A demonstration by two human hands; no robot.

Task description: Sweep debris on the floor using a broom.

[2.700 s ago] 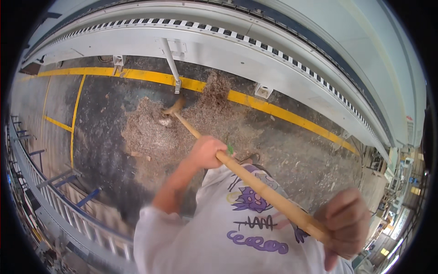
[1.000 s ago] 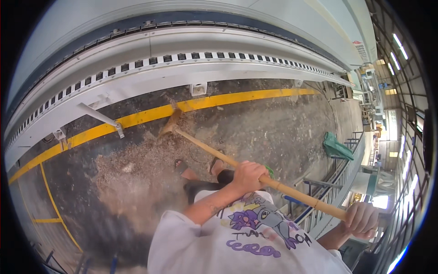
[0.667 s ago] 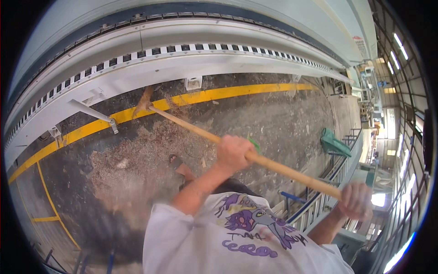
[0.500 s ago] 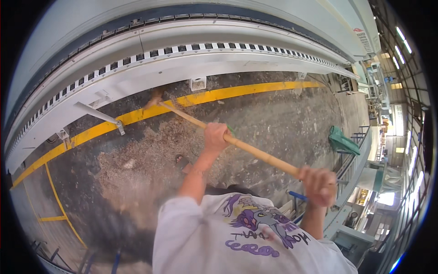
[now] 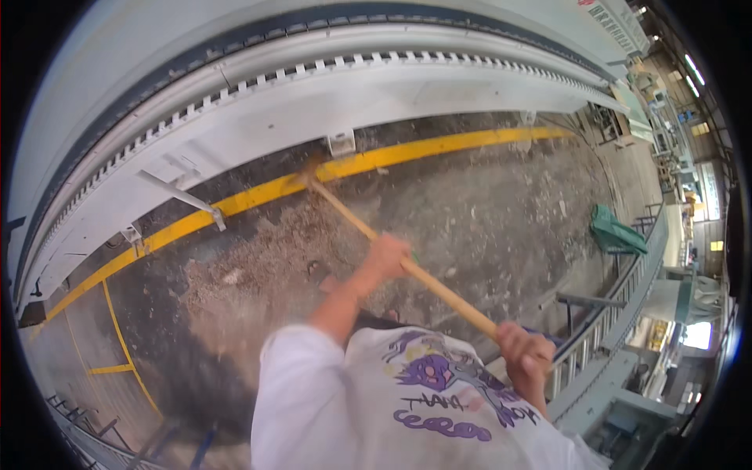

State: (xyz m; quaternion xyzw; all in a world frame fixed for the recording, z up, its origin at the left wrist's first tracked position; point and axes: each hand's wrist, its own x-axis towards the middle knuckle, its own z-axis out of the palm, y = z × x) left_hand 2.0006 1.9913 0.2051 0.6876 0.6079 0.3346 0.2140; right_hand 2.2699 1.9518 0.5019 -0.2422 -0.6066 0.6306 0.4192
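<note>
A broom with a long pale wooden handle [image 5: 450, 296] slants across the view from near right to far left. My left hand [image 5: 388, 255] is wrapped round the handle about midway. Closer to my body, my right hand [image 5: 526, 352] grips its near end. The brown broom head [image 5: 310, 174] is smeared by motion and rests at the yellow floor line [image 5: 407, 153]. A wide patch of brown shavings or dust [image 5: 243, 278] covers the dark floor left of my left hand. Part of my foot [image 5: 319, 272] shows beside that patch.
A long white machine with a toothed edge [image 5: 439, 98] spans the far side, with a white bracket [image 5: 341, 142] under it. A white strut [image 5: 180, 196] juts out at left. On the right stand a metal roller frame [image 5: 583, 352] and a green cloth [image 5: 617, 229].
The broom head has moved right along the yellow line, closer to the white bracket. My right hand has come lower and slightly left; my left hand has shifted slightly right and nearer.
</note>
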